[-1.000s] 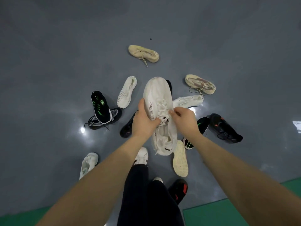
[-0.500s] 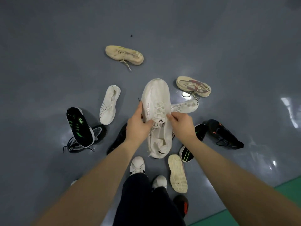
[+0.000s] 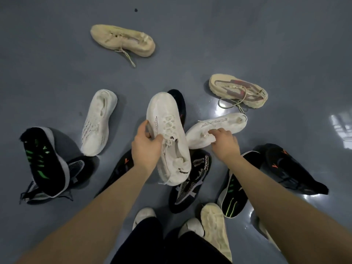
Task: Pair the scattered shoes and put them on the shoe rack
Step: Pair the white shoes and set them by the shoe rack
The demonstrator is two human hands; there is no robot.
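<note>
We had released our right hand (image 3: 222, 141) from the white shoe (image 3: 169, 138), centre frame, held in our left hand (image 3: 146, 147); the right now grasped its mate (image 3: 217, 128), centre-right, completing a pair

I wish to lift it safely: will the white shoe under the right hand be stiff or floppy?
Probably floppy: the white shoe has a soft knit upper, creased where the right hand grips it. Likely light. Its loose lace may dangle.

White sneakers (image 3: 167, 138), beige ones (image 3: 122, 40), black shoes (image 3: 43, 161) with green stripes, on grey floor (image 3: 266, 35).
</note>
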